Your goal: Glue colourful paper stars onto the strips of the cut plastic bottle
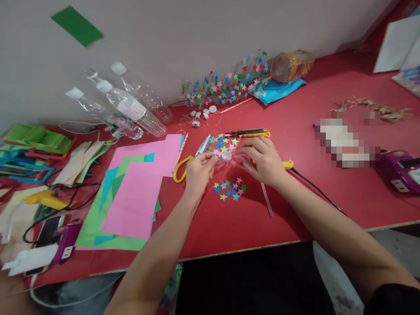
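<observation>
My left hand (199,171) is closed, thumb and fingers pinching the left edge of a clear plastic piece (226,155) decorated with pink, green and blue paper stars. On the other side of that piece my right hand (264,161) hovers with curved fingers apart, at the plastic's right edge. Partly hidden under the right hand is a yellow glue gun (288,164), and a clear glue stick (267,200) shows below. Yellow-handled scissors (183,168) lie beside my left hand. A yellow and black utility knife (251,132) rests behind the plastic piece. Loose paper stars (230,189) are scattered in front.
Coloured paper sheets (131,197) cover the table's left side, with clear bottles (131,107) behind. A star-covered clear bottle (226,85) lies by the wall, near a blue packet (278,90). Purple power strips (398,170) sit at both sides. The glue gun's cord (318,192) runs rightward.
</observation>
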`<act>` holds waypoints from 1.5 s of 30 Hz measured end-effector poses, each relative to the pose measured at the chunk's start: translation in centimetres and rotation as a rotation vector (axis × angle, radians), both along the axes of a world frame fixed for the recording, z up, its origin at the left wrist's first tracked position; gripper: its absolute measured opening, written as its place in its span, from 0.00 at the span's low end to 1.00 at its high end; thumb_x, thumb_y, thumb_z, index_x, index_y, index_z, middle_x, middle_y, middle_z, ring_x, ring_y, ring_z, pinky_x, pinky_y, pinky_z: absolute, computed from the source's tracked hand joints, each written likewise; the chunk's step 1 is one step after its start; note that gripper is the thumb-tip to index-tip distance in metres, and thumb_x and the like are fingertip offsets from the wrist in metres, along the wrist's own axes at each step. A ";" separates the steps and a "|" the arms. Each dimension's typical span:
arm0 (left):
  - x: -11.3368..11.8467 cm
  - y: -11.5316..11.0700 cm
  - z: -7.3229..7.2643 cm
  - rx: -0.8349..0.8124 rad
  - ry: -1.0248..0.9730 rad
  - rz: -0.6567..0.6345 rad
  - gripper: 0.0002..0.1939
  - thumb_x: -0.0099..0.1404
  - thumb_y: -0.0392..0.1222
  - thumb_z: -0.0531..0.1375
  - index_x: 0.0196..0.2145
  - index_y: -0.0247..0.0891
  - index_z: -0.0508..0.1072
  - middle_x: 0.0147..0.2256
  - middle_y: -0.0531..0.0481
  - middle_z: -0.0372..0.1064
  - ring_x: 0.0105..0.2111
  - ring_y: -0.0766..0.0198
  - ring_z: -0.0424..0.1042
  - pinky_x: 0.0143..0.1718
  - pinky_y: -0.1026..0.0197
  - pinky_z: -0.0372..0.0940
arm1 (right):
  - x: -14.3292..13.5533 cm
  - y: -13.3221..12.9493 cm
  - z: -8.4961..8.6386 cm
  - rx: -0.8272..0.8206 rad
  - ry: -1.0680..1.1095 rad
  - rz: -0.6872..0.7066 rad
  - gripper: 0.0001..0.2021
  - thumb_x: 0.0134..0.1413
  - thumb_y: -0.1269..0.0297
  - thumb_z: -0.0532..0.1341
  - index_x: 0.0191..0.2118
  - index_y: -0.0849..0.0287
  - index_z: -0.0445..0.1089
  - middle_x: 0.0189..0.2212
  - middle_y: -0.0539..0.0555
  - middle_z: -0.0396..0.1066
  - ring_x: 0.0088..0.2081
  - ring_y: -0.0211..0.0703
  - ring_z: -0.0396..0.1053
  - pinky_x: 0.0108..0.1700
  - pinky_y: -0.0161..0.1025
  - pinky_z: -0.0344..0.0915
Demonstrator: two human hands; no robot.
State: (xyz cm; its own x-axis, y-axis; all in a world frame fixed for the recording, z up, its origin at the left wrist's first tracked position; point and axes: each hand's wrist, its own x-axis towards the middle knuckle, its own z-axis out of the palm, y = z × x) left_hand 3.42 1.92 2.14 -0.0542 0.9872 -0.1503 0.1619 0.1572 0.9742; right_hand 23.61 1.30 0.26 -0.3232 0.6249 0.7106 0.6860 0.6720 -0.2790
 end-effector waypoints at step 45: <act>-1.5 -0.4 0.9 0.355 0.815 -0.170 0.09 0.66 0.45 0.57 0.35 0.41 0.77 0.24 0.52 0.72 0.25 0.63 0.69 0.29 0.65 0.56 | -1.5 -0.5 -0.9 -0.106 -0.146 -0.020 0.09 0.65 0.66 0.54 0.37 0.56 0.71 0.40 0.54 0.73 0.42 0.46 0.62 0.48 0.46 0.57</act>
